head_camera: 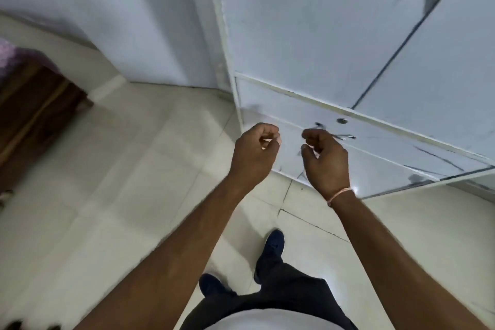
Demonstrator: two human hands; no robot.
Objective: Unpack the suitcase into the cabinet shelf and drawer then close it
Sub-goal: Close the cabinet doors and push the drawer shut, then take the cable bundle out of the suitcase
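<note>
I stand facing the white cabinet (308,21), whose two tall doors are closed. Below them is a drawer front (281,103) with a round keyhole (342,121) and a small dark handle (344,137); the drawer looks closed. My left hand (254,153) is raised before the drawer's left end, fingers curled, thumb against the forefinger, holding nothing. My right hand (325,158) hovers just left of the handle with curled fingers, also holding nothing. A thin thread band circles the right wrist. No suitcase is in view.
A dark wooden bed frame (34,107) with a purple cloth (9,53) stands at the left. Pale floor tiles (120,182) stretch between it and the cabinet. My dark shoes (273,245) are near the cabinet's base. A white wall (120,8) rises behind.
</note>
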